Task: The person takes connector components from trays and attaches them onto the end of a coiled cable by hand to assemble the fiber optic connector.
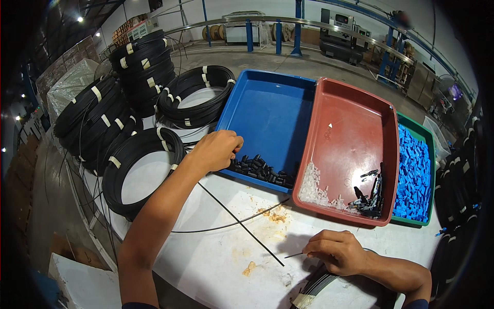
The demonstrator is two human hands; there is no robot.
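Note:
My left hand (218, 150) is at the near left corner of the blue tray (275, 116), its fingers curled together beside a pile of small black plastic parts (262, 171). What its fingertips hold, if anything, is hidden. Above the table's front part, my right hand (337, 251) pinches a thin black cable (294, 255), whose short end sticks out to the left of the fingers. Just below this hand lies a bundled black cable coil (315, 284) bound with pale tape. Two loose black cable ends (242, 240) cross on the white tabletop between my hands.
A red tray (355, 113) holds clear pieces (313, 186) and black parts (371, 198). Beyond it, a green tray (431, 170) holds blue pieces (411, 172). Taped black cable coils (146, 72) are stacked at the left. Orange-brown stains (276, 216) mark the white table (206, 268).

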